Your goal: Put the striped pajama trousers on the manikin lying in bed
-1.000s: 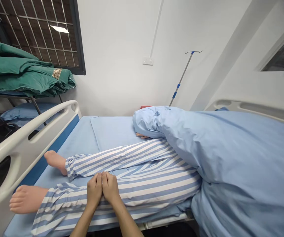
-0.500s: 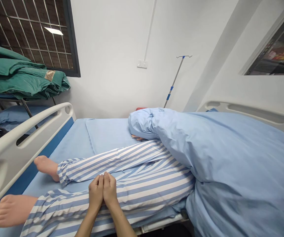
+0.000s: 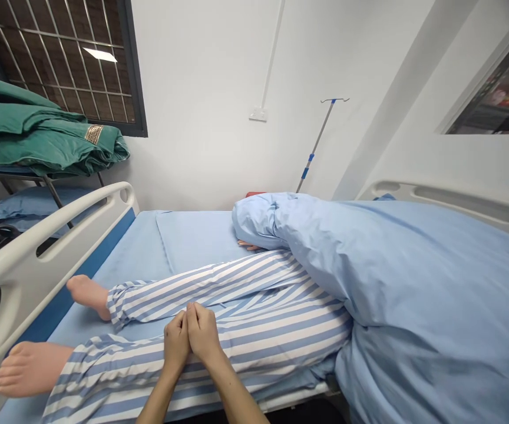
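My left hand (image 3: 177,340) and my right hand (image 3: 202,331) are both closed into loose fists, pressed side by side with thumbs up. Nothing shows in either; the insides of the fingers are hidden. They are held over the near leg of the striped trousers (image 3: 272,338); whether they touch the cloth I cannot tell. The trousers, blue and white, are on a lying figure that looks like a manikin. Its near foot (image 3: 33,368) and far foot (image 3: 87,294) are bare. A light blue quilt (image 3: 405,265) covers the upper body, with some fingers (image 3: 248,244) showing under its edge.
A white footboard (image 3: 64,235) stands at the bed's left end, a headboard (image 3: 466,197) at the right. Behind the bed is an IV pole (image 3: 319,144). Green folded bedding (image 3: 42,138) lies on a rack at left, below a barred window (image 3: 64,59).
My view swung right, then slightly back. My fists stay together over the leg; the right one now sits a little higher and overlaps the left. The lying figure and quilt have not moved.
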Motion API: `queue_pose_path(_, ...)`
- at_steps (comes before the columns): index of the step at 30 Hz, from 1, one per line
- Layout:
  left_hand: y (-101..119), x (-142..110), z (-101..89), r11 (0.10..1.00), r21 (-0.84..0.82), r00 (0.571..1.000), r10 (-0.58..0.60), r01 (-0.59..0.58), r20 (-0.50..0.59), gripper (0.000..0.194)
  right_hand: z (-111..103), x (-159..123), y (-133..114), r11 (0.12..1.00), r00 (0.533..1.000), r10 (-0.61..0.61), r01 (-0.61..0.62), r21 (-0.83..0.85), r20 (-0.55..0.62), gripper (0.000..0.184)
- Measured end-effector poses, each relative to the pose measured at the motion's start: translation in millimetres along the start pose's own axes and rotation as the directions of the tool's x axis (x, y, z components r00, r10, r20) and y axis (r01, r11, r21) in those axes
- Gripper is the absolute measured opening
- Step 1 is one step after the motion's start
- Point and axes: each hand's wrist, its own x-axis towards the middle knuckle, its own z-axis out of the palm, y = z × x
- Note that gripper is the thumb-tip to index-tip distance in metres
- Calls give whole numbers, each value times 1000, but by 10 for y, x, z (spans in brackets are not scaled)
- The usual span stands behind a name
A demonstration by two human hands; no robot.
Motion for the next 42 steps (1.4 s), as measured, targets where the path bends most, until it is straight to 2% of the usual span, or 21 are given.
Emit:
queue_pose_path(9,-17,11,18,1000,26,1000,7,-7,-1,37,137,-161,266,999,994,45,-44,13,-96,40)
queue_pose_path(12,47,18,28,1000,14,999,1,-1,41,37,118,-127,265,993,993,68,-59,99,-97,40)
queue_pose_path(18,392,-80,129,1000,-29,994,4,0,113,35,44,-89,330,943,977,147,-93,320,-152,40)
queue_pose_path(20,421,-98,175,999,-51,996,8,-4,84,37,29,-87,351,926,975,164,-99,365,-151,40)
queue_pose_path(22,361,-97,206,999,-53,1000,6,-5,29,37,24,-90,354,921,973,172,-104,376,-152,39)
queue_pose_path(27,134,-95,224,997,49,998,61,-61,-2,37,52,-107,341,934,971,169,-103,343,-169,38)
queue_pose_path(32,133,-93,213,992,89,995,95,-94,-6,37,25,-78,319,937,976,158,-100,334,-152,40)
queue_pose_path(35,129,-86,209,991,89,995,95,-96,14,37,-89,-36,255,968,988,131,-110,227,-83,40)
queue_pose_path(39,106,-94,214,988,102,992,106,-112,67,38,-273,3,170,999,999,26,-25,22,-46,41)
queue_pose_path(42,109,-114,213,984,136,992,105,-113,64,38,-297,-33,218,1000,999,4,-5,-11,-42,40)
